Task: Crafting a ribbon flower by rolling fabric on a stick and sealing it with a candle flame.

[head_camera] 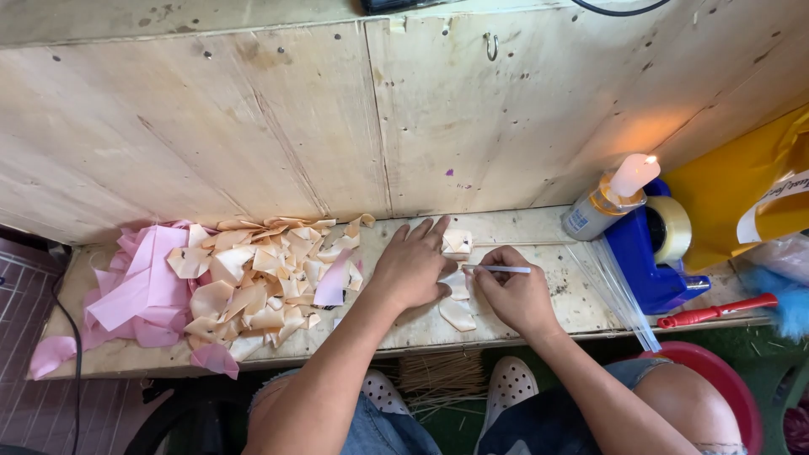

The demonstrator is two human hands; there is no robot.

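Left hand (410, 265) lies flat with fingers spread, pressing down on a pale petal piece (458, 284) on the wooden bench (522, 236). Right hand (511, 291), just right of that petal, is pinched shut on a thin white stick (504, 269) whose near tip meets the petal. 2 more petals sit close by, 1 above and 1 below. The big petal pile (253, 282) is left of it, pink ones (139, 291) further left. A lit candle (632, 175) and blue tape dispenser (649, 253) sit well to its right.

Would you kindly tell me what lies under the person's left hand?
The left hand presses flat on the wooden shelf, beside pale fabric petals. Whether a petal lies beneath the palm cannot be seen.
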